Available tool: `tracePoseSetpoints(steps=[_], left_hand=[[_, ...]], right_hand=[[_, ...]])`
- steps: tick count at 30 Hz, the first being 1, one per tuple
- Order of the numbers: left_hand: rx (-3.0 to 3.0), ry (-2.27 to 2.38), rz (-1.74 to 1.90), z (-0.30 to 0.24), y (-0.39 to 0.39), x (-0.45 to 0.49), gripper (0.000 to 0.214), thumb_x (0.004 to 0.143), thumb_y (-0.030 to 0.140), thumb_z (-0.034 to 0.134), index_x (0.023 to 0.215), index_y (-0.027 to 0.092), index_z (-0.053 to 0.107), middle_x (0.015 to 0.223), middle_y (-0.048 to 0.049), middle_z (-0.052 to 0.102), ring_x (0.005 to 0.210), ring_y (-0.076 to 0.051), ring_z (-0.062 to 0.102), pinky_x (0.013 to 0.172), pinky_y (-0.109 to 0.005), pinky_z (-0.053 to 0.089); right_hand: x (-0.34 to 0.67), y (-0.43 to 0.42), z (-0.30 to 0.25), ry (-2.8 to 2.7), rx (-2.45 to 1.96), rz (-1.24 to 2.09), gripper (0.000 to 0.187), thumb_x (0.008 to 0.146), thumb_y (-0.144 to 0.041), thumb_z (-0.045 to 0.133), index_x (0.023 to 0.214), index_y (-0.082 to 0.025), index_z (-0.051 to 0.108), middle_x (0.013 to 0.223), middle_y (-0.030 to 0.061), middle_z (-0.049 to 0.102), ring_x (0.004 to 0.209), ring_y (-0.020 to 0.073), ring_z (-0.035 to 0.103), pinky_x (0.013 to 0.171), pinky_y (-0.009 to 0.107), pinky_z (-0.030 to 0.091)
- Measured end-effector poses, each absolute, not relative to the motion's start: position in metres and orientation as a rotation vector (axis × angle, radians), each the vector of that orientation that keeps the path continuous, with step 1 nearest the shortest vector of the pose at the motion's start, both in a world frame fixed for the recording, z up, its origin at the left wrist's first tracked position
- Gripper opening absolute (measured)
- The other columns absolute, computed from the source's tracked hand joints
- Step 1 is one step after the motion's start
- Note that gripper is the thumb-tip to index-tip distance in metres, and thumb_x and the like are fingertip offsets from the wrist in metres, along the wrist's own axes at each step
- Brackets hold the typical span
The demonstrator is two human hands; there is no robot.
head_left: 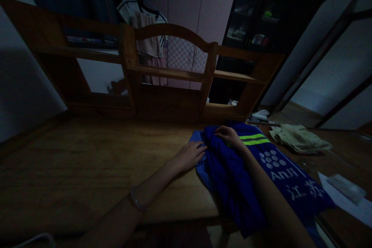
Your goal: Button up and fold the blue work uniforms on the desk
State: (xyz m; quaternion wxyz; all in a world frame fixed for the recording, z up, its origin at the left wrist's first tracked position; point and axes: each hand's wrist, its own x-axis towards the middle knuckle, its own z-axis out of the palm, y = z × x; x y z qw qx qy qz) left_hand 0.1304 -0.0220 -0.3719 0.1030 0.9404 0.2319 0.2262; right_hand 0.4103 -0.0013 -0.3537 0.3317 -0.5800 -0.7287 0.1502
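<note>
A dark blue work garment (236, 178) with yellow-green reflective stripes and white lettering lies on the wooden table, part of it folded over and bunched. A lighter blue cloth (205, 174) shows beneath its left edge. My left hand (190, 155) rests flat on that edge, fingers stretched out and touching the lighter cloth. On the garment's upper part, my right hand (230, 136) has its fingers curled and pinched together on the dark blue fabric. The garment's near end hangs over the front edge of the table.
A wooden shelf unit (167, 71) rises along the table's far edge. To the right lie a pale crumpled cloth (300, 138) and a clear plastic packet (345, 188) on white paper. Clothes on a hanger and a dark cabinet (250, 15) stand behind.
</note>
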Motion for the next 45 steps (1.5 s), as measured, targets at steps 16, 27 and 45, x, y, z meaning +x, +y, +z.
tracePoseSetpoints(steps=[16,27,45], left_hand=[[2.794,0.679,0.655,-0.3725,-0.0211,0.131,0.04,0.096,0.035,0.029,0.13,0.025,0.049,0.132,-0.0071,0.05,0.122,-0.02,0.045,0.106,-0.039,0.034],[2.795,0.68,0.687,-0.3773,-0.0198,0.1322,0.04,0.096,0.035,0.032,0.131,0.025,0.048,0.133,-0.0076,0.049,0.121,-0.021,0.046,0.106,-0.041,0.035],[2.785,0.68,0.661,-0.3789,-0.0177,0.1327,0.041,0.096,0.036,0.031,0.132,0.025,0.047,0.134,-0.0074,0.049,0.123,-0.021,0.045,0.107,-0.041,0.032]], right_hand=[[0.4129,0.0018,-0.3573,-1.857,-1.602,0.21,0.017,0.083,-0.034,0.054,0.085,-0.018,0.059,0.077,0.0042,0.066,0.07,0.0161,0.061,0.062,0.024,0.043],[0.4093,-0.0001,-0.357,-1.831,-1.61,0.143,0.015,0.085,-0.034,0.051,0.086,-0.019,0.054,0.078,0.0033,0.066,0.07,0.0161,0.061,0.063,0.024,0.043],[0.4111,0.0008,-0.3558,-1.846,-1.621,0.127,0.012,0.086,-0.031,0.049,0.089,-0.02,0.053,0.077,0.0034,0.066,0.071,0.0165,0.062,0.063,0.024,0.043]])
